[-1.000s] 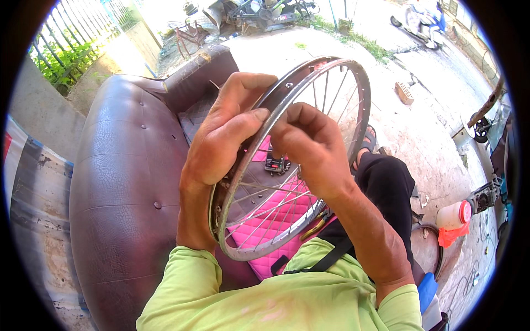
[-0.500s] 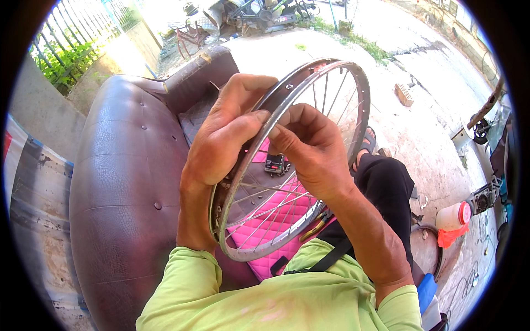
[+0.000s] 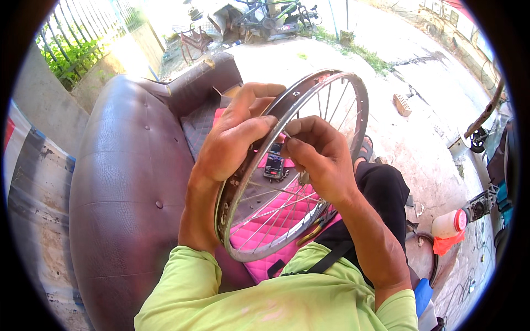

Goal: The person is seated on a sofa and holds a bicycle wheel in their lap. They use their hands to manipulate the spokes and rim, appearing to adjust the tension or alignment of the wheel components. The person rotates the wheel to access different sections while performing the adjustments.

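Steel-grey spoked bicycle wheel rim (image 3: 287, 165) stands tilted on my lap, running up and away from me; my left hand (image 3: 234, 138) clamps its near edge while my right hand (image 3: 320, 157), inside the rim, pinches a thin spoke (image 3: 290, 138).

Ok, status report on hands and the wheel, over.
Left hand gripping wheel rim. Right hand pinching at the spokes inside. Nothing in the way.

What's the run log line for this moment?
left hand: grips round spoked metal wheel rim | right hand: pinching at a spoke | under: pink quilted cushion
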Available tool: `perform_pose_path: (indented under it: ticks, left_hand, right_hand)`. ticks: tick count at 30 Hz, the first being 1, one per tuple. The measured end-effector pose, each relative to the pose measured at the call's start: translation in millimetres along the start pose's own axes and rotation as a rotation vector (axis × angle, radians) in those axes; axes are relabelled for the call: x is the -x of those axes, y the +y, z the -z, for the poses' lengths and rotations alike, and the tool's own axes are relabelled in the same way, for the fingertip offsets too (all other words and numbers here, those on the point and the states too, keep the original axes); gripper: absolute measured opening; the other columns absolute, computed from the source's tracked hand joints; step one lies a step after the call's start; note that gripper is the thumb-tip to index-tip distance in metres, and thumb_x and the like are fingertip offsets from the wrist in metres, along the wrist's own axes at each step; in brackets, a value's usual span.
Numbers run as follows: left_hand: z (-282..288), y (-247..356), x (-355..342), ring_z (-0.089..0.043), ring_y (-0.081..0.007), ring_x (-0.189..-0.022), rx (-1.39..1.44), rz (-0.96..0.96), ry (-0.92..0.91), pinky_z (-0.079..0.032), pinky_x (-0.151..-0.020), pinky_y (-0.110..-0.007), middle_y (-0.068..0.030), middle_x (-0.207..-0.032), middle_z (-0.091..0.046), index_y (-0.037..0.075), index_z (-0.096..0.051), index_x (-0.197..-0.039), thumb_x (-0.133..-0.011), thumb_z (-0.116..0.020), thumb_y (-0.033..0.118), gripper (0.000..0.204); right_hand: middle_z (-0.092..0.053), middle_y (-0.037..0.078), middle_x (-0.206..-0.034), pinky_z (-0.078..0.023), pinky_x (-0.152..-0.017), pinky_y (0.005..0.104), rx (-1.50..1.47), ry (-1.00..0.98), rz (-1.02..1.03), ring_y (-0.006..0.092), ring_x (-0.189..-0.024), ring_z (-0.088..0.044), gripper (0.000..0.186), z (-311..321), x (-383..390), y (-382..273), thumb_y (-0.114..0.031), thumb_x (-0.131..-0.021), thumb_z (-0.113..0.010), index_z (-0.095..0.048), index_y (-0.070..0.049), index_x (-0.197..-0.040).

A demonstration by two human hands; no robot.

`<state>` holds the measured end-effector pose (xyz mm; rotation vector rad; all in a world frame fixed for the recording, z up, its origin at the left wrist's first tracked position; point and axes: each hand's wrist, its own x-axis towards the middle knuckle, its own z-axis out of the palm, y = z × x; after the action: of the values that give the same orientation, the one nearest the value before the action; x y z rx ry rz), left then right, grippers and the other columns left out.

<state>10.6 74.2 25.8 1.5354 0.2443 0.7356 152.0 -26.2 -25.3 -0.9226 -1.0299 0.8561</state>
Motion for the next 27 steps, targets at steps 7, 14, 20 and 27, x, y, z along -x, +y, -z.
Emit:
perform_pose_path:
  ticks: [7,14,20,27]
  left_hand:
    - [1,0,-3,-0.063,-0.0245,-0.108,-0.073,0.002,-0.041,-0.051,-0.092,-0.037,-0.0187,-0.122,-0.060,-0.002,-0.044,-0.138,-0.090,-0.047,0.014,0.051]
    - [-3,2,-6,-0.065,-0.0191,-0.095,-0.009,0.021,-0.016,-0.054,-0.079,-0.031,-0.0190,-0.114,-0.062,-0.003,-0.046,-0.133,-0.093,-0.047,0.010,0.042]
    - [7,-3,-8,-0.067,-0.0199,-0.086,0.010,-0.035,-0.015,-0.055,-0.075,-0.030,-0.0181,-0.107,-0.062,-0.006,-0.046,-0.132,-0.093,-0.047,0.009,0.042]
    - [23,-11,-6,-0.066,-0.0186,-0.082,0.009,-0.049,0.070,-0.053,-0.075,-0.030,-0.0178,-0.103,-0.066,-0.007,-0.050,-0.132,-0.096,-0.048,0.017,0.043]
  right_hand:
    - [-0.062,0.002,-0.080,-0.044,-0.064,0.0220,0.283,0.010,0.165,0.0059,-0.071,-0.054,0.028,22,29,27,-0.025,-0.106,-0.054,-0.066,0.001,-0.106]
    - [-0.058,-0.003,-0.077,-0.039,-0.061,0.0216,0.137,0.137,0.122,0.0042,-0.069,-0.048,0.027,22,23,30,-0.023,-0.104,-0.058,-0.067,0.003,-0.101]
    - [-0.060,-0.002,-0.080,-0.039,-0.066,0.0229,0.265,0.185,0.134,0.0049,-0.075,-0.048,0.027,0,3,38,-0.023,-0.103,-0.059,-0.066,0.002,-0.095]
    - [-0.054,0.003,-0.068,-0.040,-0.055,0.0277,0.365,0.173,0.230,0.0091,-0.060,-0.049,0.023,-7,-4,49,-0.020,-0.102,-0.059,-0.065,0.001,-0.093]
